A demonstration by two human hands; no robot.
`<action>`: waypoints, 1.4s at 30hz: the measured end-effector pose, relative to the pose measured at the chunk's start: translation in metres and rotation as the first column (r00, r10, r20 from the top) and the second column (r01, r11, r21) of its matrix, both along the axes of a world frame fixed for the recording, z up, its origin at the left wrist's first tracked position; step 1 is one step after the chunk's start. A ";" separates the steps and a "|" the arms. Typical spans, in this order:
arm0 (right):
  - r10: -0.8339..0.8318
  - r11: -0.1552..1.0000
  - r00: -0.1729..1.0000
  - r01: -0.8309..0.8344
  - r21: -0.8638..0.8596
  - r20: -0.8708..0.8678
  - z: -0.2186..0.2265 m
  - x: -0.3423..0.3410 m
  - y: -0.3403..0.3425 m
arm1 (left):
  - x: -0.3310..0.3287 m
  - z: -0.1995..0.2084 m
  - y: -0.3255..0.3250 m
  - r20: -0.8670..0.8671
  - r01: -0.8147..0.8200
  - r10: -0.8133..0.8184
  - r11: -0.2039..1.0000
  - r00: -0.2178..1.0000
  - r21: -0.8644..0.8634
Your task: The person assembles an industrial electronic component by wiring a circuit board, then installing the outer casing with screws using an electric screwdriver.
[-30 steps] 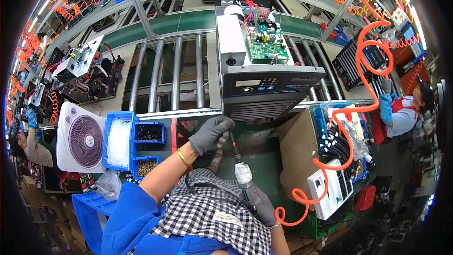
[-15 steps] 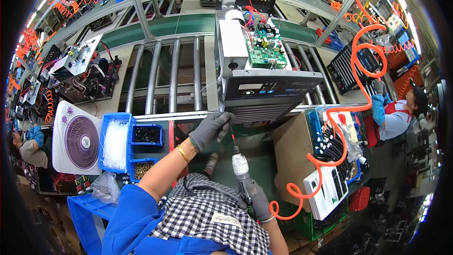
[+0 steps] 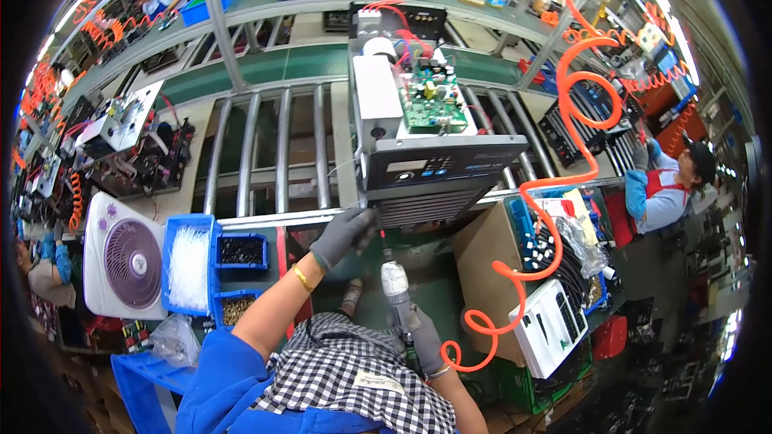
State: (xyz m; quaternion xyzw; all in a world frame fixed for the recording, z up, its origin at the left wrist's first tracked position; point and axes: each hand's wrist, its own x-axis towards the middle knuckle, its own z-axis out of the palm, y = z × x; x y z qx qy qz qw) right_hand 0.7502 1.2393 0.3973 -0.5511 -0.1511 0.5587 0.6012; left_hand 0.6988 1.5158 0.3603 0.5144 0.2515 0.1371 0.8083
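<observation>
My left hand [image 3: 344, 236], in a grey glove, is at the lower left corner of a dark front panel [image 3: 450, 162]. Its fingertips are pinched together; whatever they hold is too small to make out. In my gloved right hand [image 3: 426, 341] is a power screwdriver [image 3: 395, 281], pointing upward, its thin bit reaching the left fingertips. The panel fronts an open electrical unit with a green circuit board [image 3: 434, 100], a white box [image 3: 376, 90] and red wires, standing on the roller conveyor.
Left of me are a purple-white fan [image 3: 131, 261] and blue bins of white strips [image 3: 190, 265], black parts [image 3: 240, 251] and brass-coloured parts [image 3: 236, 309]. A coiled orange hose [image 3: 527, 265] hangs at right before a cardboard box [image 3: 482, 273]. A co-worker [image 3: 663, 185] sits far right.
The whole view has shifted slightly. My right hand has raised the screwdriver, and its bit is now nearer the left fingertips and the panel's lower corner. My left hand stays by that corner.
</observation>
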 end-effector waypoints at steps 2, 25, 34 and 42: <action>-0.005 0.995 1.000 0.005 -0.096 0.002 -0.013 0.005 -0.007 | 0.007 -0.013 -0.001 -0.170 -0.058 0.113 0.953 0.979 0.297; 0.036 0.998 0.985 -0.045 0.053 0.168 -0.026 -0.010 0.008 | 0.022 -0.071 0.027 -0.014 -0.074 0.200 0.426 0.980 0.902; -0.039 0.999 0.991 0.037 0.018 0.129 -0.020 -0.020 0.018 | 0.014 -0.064 0.025 -0.104 -0.013 0.178 0.557 0.979 0.830; 0.010 0.999 0.969 0.002 0.048 -0.248 -0.011 -0.026 0.011 | -0.014 -0.032 0.017 -0.160 0.015 0.257 0.486 0.953 0.874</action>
